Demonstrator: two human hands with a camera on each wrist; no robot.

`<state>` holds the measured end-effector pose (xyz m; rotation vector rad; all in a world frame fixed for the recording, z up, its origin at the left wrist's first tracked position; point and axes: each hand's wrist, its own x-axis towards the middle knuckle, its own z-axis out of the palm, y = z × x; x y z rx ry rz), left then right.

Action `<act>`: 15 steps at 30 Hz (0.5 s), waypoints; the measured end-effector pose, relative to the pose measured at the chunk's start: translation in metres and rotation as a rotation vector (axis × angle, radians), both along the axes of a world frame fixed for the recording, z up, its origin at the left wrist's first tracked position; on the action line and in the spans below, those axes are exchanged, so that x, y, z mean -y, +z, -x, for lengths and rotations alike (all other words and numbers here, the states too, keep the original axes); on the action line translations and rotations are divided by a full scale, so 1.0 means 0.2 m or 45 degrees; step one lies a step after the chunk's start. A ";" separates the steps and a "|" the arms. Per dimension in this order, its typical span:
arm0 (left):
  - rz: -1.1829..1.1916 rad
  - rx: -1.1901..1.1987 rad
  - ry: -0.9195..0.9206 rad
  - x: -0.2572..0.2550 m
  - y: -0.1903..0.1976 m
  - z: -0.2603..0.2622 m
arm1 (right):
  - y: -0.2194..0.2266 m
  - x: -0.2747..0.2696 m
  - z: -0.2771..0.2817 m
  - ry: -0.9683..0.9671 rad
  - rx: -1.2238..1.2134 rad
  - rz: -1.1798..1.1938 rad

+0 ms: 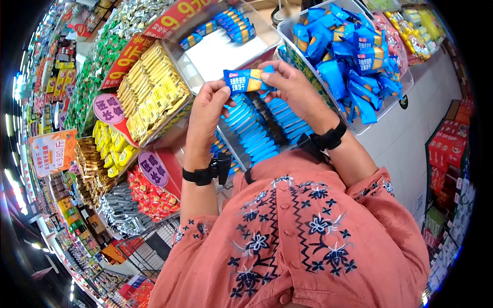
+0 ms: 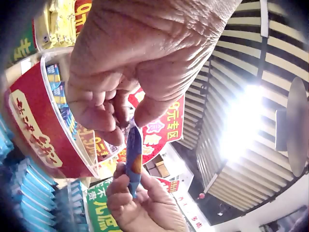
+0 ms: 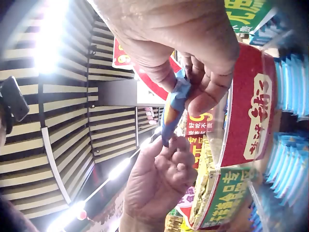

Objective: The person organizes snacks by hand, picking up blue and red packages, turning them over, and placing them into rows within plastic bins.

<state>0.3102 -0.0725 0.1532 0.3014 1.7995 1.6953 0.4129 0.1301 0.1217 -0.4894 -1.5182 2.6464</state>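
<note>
Evidently, a biscuit packet pinched at both ends

Here, the main risk looks to be a slip: the blue biscuit packet (image 1: 249,81) is borne by fingertips at its two ends, with no palm beneath it. If one side eased off, or the slick wrapper slid, it could tip or drop towards the rows of light-blue packets (image 1: 254,133) below. A hard pull outward could also split a seal, and squeezing might crack whatever is inside.

As for the grip, the left hand (image 1: 208,105) pinches one end between thumb and curled fingers, closed down to the packet's thin edge. The right hand (image 1: 292,84) is likewise nearly closed, its thumb pressing the opposite end against the fingers. The wrapper looks crumpled there, though the fingers cover much of that end, so I can't fairly say whether the seal is intact.

The packet sits between the hands, with heaped blue packets (image 1: 372,56) to the right and yellow packets (image 1: 156,105) to the left.
</note>
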 end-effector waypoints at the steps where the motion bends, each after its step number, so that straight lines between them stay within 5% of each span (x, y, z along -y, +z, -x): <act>1: 0.052 -0.134 0.017 -0.02 0.01 0.01 | -0.02 0.00 0.01 -0.005 -0.002 -0.011; 9: 0.557 -1.145 -0.645 -0.15 0.03 0.23 | -0.12 0.02 0.10 0.001 -0.063 -0.325; 15: 0.612 -0.894 -0.796 -0.31 0.04 0.33 | -0.19 0.00 0.15 -0.113 -0.066 -0.150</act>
